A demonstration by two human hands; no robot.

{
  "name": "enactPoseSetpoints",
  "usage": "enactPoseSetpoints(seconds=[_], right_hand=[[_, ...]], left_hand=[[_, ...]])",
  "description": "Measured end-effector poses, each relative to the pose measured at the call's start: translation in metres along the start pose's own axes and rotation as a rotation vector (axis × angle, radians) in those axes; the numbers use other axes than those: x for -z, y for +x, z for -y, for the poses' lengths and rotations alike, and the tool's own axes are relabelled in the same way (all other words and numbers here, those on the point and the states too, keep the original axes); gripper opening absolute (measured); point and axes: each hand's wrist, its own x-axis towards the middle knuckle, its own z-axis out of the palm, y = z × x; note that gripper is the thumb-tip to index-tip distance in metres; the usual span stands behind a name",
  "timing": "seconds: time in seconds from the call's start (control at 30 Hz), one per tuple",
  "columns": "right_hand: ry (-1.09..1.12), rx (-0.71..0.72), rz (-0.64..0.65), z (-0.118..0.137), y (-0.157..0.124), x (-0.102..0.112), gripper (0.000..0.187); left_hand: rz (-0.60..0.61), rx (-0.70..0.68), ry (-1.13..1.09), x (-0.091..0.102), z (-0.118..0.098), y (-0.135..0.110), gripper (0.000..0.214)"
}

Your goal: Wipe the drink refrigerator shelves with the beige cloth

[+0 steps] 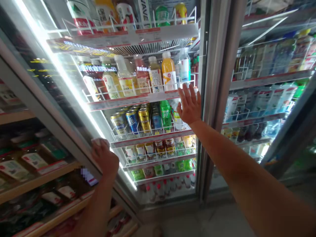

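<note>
Right arm (232, 164) is seen nearest the camera, stretched up toward the door (206, 65); at its end the right hand (189, 107) is raised, palm turned to the glass, fingers spread and nothing held; whether the glass is touched or only neared cannot be told. Left hand (105, 156) is set lower, by the door's left edge, its fingers bent and blurred; a pale patch (100, 141) is shown at the fingertips, and whether anything is pinched cannot be told. The door is placed ahead of the 2 hands and seems shut, reflected lettering (110, 68) being shown across it; behind it an orange bottle (169, 70) is seen above the right hand, a green bottle (165, 114) just left of it, and cans (144, 119) farther left. At the glass, a flat palm is probably better used than stiff fingertips; pressure is best spread evenly and lightly; at the left edge, fingers are best placed clear of any gap, where they could be nipped.
</note>
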Motion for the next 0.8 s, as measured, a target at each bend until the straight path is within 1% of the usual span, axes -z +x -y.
enactPoseSetpoints(seconds=[0.07, 0.13, 0.17, 0.2, 0.23, 0.27, 0.33, 0.4, 0.43, 0.47, 0.5, 0.53, 0.6, 0.67, 0.7, 0.73, 0.77, 0.8], right_hand=[[0.010, -0.005, 0.006, -0.001, 0.000, -0.001, 0.060], [0.010, -0.007, 0.008, -0.001, 0.000, -0.001, 0.060], [0.006, -0.005, 0.008, -0.001, 0.000, -0.001, 0.060], [0.000, -0.003, 0.006, 0.000, 0.000, 0.000, 0.060], [-0.006, 0.000, 0.004, 0.000, 0.000, 0.001, 0.060], [-0.012, 0.001, 0.003, 0.000, 0.000, 0.002, 0.059], [-0.015, -0.001, 0.000, 0.001, 0.001, 0.003, 0.059], [-0.010, 0.000, 0.000, 0.000, 0.000, 0.002, 0.059], [-0.006, 0.003, -0.002, 0.000, 0.000, 0.001, 0.059], [-0.002, 0.007, -0.006, 0.000, 0.000, 0.000, 0.058], [0.002, 0.009, -0.012, -0.001, 0.000, -0.001, 0.058], [0.008, 0.011, -0.017, -0.001, -0.001, -0.003, 0.057], [0.022, 0.008, -0.018, -0.002, -0.001, -0.004, 0.058], [0.028, 0.005, -0.017, -0.002, -0.001, -0.005, 0.058], [0.026, 0.005, -0.018, -0.002, -0.001, -0.005, 0.058], [0.023, 0.006, -0.021, -0.001, -0.001, -0.005, 0.058], [0.019, 0.008, -0.023, -0.001, -0.001, -0.004, 0.058], [0.016, 0.008, -0.022, -0.001, -0.001, -0.004, 0.058]], left_hand=[[-0.058, 0.014, 0.031, 0.008, 0.006, 0.024, 0.069], [-0.100, -0.027, 0.064, 0.020, 0.012, 0.052, 0.068], [-0.109, -0.055, 0.074, 0.026, 0.014, 0.061, 0.068], [-0.110, -0.072, 0.079, 0.030, 0.015, 0.066, 0.068], [-0.107, -0.070, 0.080, 0.031, 0.014, 0.064, 0.068], [-0.099, -0.051, 0.078, 0.030, 0.013, 0.057, 0.067], [-0.065, 0.012, 0.067, 0.023, 0.010, 0.028, 0.067], [-0.036, 0.039, 0.059, 0.013, 0.007, -0.001, 0.069], [-0.024, 0.042, 0.056, 0.008, 0.006, -0.011, 0.071], [-0.023, 0.049, 0.056, 0.006, 0.007, -0.014, 0.072], [-0.031, 0.059, 0.058, 0.006, 0.007, -0.010, 0.073], [-0.048, 0.071, 0.062, 0.009, 0.008, 0.000, 0.073], [-0.085, 0.086, 0.072, 0.019, 0.010, 0.033, 0.072], [-0.095, 0.070, 0.079, 0.031, 0.009, 0.066, 0.072], [-0.094, 0.057, 0.081, 0.035, 0.006, 0.077, 0.073], [-0.091, 0.042, 0.083, 0.037, 0.003, 0.082, 0.073], [-0.085, 0.024, 0.084, 0.036, -0.002, 0.081, 0.072], [-0.075, 0.001, 0.082, 0.033, -0.006, 0.074, 0.071]])
